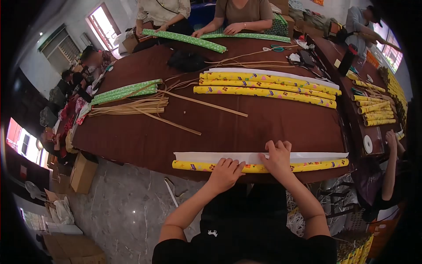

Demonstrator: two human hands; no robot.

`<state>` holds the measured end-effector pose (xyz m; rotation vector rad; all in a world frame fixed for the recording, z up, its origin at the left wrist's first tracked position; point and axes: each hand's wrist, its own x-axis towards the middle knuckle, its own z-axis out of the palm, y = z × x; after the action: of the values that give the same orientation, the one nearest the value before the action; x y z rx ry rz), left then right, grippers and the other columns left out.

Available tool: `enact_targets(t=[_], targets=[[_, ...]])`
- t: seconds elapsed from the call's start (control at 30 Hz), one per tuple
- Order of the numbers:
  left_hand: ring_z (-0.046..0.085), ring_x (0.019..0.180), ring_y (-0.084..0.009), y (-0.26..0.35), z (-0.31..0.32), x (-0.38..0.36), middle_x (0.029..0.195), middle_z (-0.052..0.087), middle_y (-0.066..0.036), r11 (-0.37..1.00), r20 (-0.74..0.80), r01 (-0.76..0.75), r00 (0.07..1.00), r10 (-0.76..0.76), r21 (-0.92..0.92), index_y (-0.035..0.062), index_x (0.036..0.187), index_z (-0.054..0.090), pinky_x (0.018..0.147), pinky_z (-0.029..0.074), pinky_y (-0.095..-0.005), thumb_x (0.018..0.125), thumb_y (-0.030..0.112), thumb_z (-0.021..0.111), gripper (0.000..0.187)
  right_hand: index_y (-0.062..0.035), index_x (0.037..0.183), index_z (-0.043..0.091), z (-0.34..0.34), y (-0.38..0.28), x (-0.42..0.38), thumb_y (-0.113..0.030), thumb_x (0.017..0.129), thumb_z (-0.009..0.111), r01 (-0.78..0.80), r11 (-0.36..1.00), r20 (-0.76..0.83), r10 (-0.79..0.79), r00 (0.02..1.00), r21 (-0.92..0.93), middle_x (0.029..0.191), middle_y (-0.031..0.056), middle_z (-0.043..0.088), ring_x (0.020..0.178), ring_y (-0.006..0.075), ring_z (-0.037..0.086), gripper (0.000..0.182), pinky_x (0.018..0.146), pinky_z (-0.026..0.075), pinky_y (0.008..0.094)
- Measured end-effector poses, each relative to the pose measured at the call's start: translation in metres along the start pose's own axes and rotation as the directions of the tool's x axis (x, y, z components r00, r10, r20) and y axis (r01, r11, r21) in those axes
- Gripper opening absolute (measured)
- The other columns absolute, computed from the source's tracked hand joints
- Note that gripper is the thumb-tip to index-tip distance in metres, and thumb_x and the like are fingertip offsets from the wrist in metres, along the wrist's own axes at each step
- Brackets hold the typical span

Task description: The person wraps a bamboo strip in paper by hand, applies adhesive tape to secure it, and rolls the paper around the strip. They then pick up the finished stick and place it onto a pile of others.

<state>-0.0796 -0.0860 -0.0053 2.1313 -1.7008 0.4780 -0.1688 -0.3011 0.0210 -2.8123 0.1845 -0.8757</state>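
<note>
A yellow patterned paper roll (193, 166) lies along the near edge of the brown table, its white inner side showing as a strip behind it. My left hand (226, 173) rests over the roll left of its middle, fingers curled onto the paper. Further right, my right hand (278, 159) presses on the roll and the white strip with its fingers spread. Several finished-looking yellow rolls (268, 90) lie side by side beyond my hands, with a white sheet edge behind them.
Green rolls (127, 91) and thin brown strips (132, 107) lie at the left of the table (263, 127). Two people across the table handle green rolls (184, 40). Scissors (277, 48) and a black bundle (187, 60) lie near them. At right, another person's arm (389, 167) is near more yellow rolls.
</note>
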Motion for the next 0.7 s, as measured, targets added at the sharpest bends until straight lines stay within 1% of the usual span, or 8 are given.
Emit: enact_targets(t=[0.03,0.1,0.13,0.33,0.53,0.6,0.63,0.7], targets=[[0.055,0.09,-0.0244,-0.004,-0.003,-0.003,0.099,0.058,-0.008,1.0,-0.005,0.002,1.0,-0.002,0.004,0.0043,0.115,0.064,0.081,0.044,-0.0385,0.083,0.027,0.072,0.04,-0.0103,0.089,0.05,0.006,-0.003,0.0,-0.019,0.071,0.078,0.006,1.0,-0.002,-0.006,1.0,0.0,0.057,0.0045,0.051,0.074,0.0244,0.052,0.034,0.087,0.035,0.0421],[0.055,0.089,-0.0245,-0.011,-0.009,-0.01,0.099,0.059,-0.008,1.0,0.028,0.015,1.0,-0.014,-0.015,0.0045,0.116,0.064,0.08,0.044,-0.0388,0.084,0.027,0.071,0.041,-0.012,0.089,0.055,0.014,-0.008,0.002,-0.024,0.069,0.081,-0.043,0.998,0.059,0.039,0.997,0.055,0.069,0.0047,0.053,0.08,0.0263,0.052,0.035,0.087,0.035,0.0424],[0.055,0.089,-0.0245,-0.014,-0.012,-0.013,0.099,0.059,-0.008,1.0,0.022,0.016,1.0,-0.015,-0.016,0.0045,0.116,0.064,0.08,0.044,-0.0388,0.084,0.027,0.071,0.041,-0.0102,0.089,0.051,0.013,-0.016,0.006,-0.019,0.071,0.079,-0.012,0.998,0.017,0.011,1.0,0.065,0.057,0.0042,0.053,0.075,0.0239,0.053,0.034,0.087,0.036,0.0416],[0.055,0.087,-0.025,-0.042,-0.03,-0.03,0.097,0.059,-0.008,1.0,0.076,-0.024,0.997,0.023,0.006,0.0033,0.114,0.062,0.079,0.045,-0.0372,0.085,0.028,0.068,0.038,-0.0099,0.089,0.053,0.034,-0.043,0.015,-0.021,0.071,0.079,-0.04,0.996,0.064,0.034,0.997,0.086,0.062,0.0038,0.055,0.076,0.0238,0.054,0.034,0.088,0.036,0.0417],[0.057,0.095,-0.0263,-0.04,-0.036,-0.032,0.104,0.06,-0.009,0.997,0.106,0.064,0.993,-0.06,-0.039,0.0036,0.113,0.063,0.085,0.045,-0.0392,0.086,0.026,0.068,0.036,-0.0106,0.09,0.053,0.045,-0.048,0.016,-0.024,0.071,0.079,-0.037,0.995,0.056,0.032,0.998,0.088,0.058,0.0029,0.053,0.077,0.0231,0.055,0.035,0.089,0.035,0.0414],[0.056,0.099,-0.0265,-0.029,-0.042,-0.026,0.105,0.06,-0.009,0.994,-0.029,0.106,0.994,-0.105,0.003,0.0041,0.113,0.065,0.086,0.045,-0.0412,0.085,0.024,0.067,0.035,-0.0107,0.09,0.053,0.042,-0.05,0.017,-0.024,0.071,0.079,-0.036,0.995,0.062,0.03,0.998,0.096,0.058,0.0029,0.053,0.077,0.0232,0.055,0.035,0.089,0.035,0.0413],[0.056,0.099,-0.0265,-0.025,-0.039,-0.025,0.105,0.06,-0.009,0.994,-0.028,0.11,0.994,-0.109,0.007,0.0041,0.113,0.065,0.086,0.045,-0.0412,0.085,0.024,0.067,0.035,-0.0093,0.09,0.054,0.039,-0.051,0.018,-0.021,0.072,0.078,-0.046,0.993,0.079,0.038,0.996,0.107,0.063,0.0044,0.056,0.078,0.0246,0.056,0.032,0.09,0.036,0.043],[0.056,0.101,-0.0259,-0.013,-0.027,-0.023,0.105,0.06,-0.008,0.979,-0.137,0.201,0.971,-0.194,0.04,0.0048,0.112,0.066,0.087,0.044,-0.0422,0.083,0.023,0.067,0.034,-0.0078,0.089,0.054,0.038,-0.051,0.018,-0.018,0.073,0.077,-0.051,0.991,0.1,0.039,0.994,0.12,0.067,0.0059,0.059,0.079,0.0261,0.057,0.029,0.09,0.036,0.0446]])
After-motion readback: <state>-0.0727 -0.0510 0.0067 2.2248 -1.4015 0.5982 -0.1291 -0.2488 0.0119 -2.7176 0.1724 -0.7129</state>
